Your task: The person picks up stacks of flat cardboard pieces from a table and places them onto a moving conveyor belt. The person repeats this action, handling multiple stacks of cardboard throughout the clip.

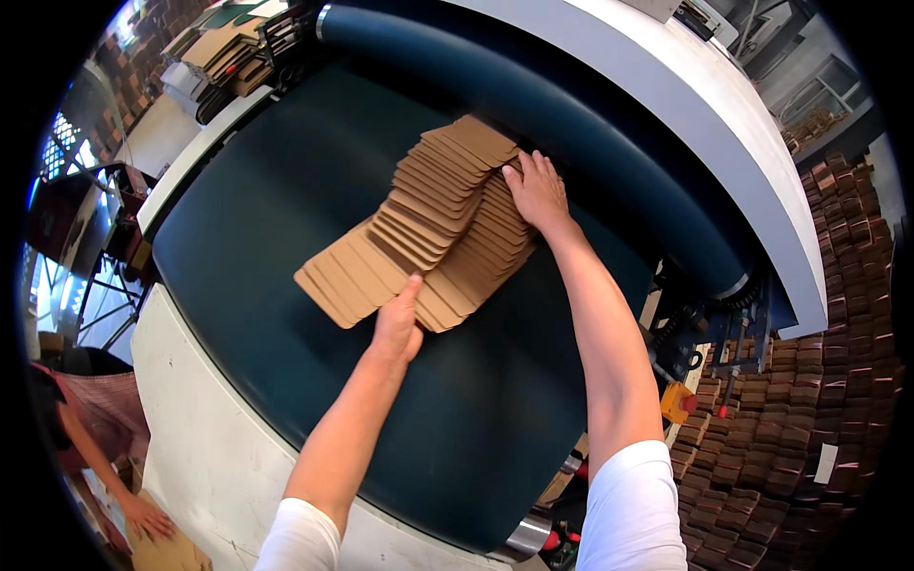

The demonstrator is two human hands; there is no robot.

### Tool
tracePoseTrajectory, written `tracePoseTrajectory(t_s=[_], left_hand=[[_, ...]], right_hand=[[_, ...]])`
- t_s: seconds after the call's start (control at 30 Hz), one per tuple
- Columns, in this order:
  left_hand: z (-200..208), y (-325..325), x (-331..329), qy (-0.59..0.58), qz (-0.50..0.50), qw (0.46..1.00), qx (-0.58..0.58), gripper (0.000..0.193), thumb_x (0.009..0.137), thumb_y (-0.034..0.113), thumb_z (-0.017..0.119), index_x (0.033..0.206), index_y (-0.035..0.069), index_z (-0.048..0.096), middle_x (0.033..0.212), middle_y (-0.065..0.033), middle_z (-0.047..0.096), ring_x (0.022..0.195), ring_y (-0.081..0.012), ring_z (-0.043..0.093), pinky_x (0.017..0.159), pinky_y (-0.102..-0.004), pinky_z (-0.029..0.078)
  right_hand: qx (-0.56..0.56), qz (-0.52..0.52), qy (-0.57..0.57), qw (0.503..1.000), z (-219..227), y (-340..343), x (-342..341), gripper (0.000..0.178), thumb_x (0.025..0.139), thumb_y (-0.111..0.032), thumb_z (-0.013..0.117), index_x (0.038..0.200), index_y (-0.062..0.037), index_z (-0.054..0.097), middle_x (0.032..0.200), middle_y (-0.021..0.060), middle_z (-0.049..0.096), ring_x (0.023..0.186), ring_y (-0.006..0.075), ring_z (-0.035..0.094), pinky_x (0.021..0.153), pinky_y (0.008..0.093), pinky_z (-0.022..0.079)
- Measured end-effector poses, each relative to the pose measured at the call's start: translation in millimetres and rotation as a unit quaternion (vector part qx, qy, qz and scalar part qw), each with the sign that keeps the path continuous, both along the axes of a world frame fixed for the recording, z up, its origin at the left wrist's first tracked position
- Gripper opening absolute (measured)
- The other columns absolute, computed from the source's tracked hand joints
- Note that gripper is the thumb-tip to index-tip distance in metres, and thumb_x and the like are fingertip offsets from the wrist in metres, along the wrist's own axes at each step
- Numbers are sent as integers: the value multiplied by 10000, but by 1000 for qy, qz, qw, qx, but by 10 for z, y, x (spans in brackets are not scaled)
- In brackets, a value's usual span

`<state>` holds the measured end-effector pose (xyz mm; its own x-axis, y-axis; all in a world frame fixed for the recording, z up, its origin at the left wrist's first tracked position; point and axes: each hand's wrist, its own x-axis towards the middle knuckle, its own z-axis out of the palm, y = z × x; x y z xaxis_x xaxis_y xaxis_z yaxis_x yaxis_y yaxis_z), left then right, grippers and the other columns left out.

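Two overlapping fanned rows of brown cardboard pieces [433, 195] lie across the dark green conveyor belt [257, 219], tilted toward the roller. At the near edge of the rows, my left hand [398, 322] grips the cardboard, thumb on top and the other fingers mostly hidden. My right hand [540, 193] rests against the far right end of the rows, its fingers stretched out and touching the edges near the roller. The large dark blue roller [533, 105] runs just beyond the cardboard.
A white machine cover [705, 114] arches over the roller. At right are a red button on a yellow box [678, 403] and tall bundled stacks of cardboard [762, 476]. More cardboard stacks [224, 52] stand at the far left. Another person's hand [145, 517] touches cardboard at lower left.
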<state>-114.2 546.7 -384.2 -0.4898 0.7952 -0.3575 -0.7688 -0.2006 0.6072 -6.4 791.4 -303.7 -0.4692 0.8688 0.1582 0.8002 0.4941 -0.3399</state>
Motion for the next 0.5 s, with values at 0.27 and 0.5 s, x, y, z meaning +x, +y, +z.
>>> tracePoseTrajectory(t_s=[0.27,0.5], left_hand=[[60,16,132,-19,-6,1000,-3,526,901,80,596,1368,23,360,1357,-87,439,1212,-225,444,1036,-353,363],[266,-2423,-247,31,-10,989,-142,516,915,37,536,1395,69,349,1379,-73,440,1257,-244,435,1049,-407,381]], right_hand=[[-1,9,-100,995,-189,-16,48,750,884,-563,468,1415,-49,339,1475,199,287,1370,334,257,1108,451,234],[73,188,-14,979,43,-2243,249,613,810,-506,607,1216,-53,529,1252,245,481,1096,371,503,926,449,410]])
